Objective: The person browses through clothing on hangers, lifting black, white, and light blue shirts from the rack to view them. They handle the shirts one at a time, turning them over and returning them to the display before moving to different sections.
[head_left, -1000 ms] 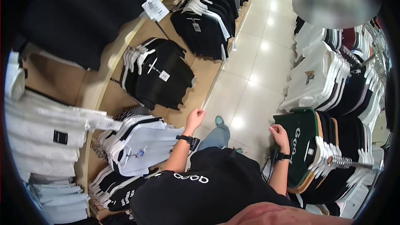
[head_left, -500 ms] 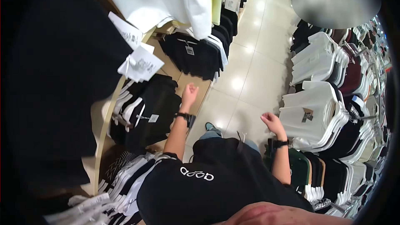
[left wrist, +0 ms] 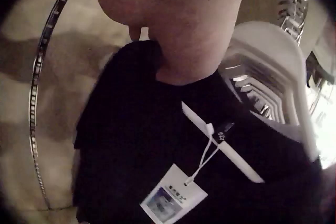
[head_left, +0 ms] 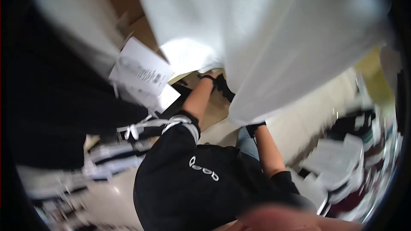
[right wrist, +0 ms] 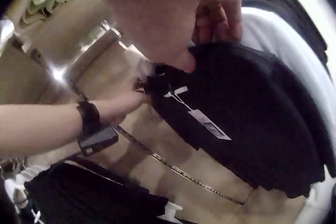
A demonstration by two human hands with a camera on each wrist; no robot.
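A black shirt [right wrist: 236, 103] with a paper tag [right wrist: 210, 124] on a string hangs on the rail, at the front of a row of garments. My right hand [right wrist: 173, 19] grips its upper edge, thumb in front and fingers behind. On the other shoulder my left hand [left wrist: 178, 29] holds the black cloth, the thumb lying over the front. White hangers [left wrist: 273, 66] stand close together behind the neckline. In the head view, a hanging white garment [head_left: 274, 38] hides the right hand and most of the left; both forearms reach in below it.
Large paper tags [head_left: 143, 70] and a dark garment [head_left: 64, 102] hang close at the left in the head view. More black shirts [right wrist: 89, 192] hang lower down in the right wrist view. A slotted metal upright [left wrist: 35, 92] runs along the back panel. Blurred racks line the right side.
The person has moved in toward the left-hand shelving and bent down. Both hands, empty over the aisle before, are now under the white garment and grip the black shirt.
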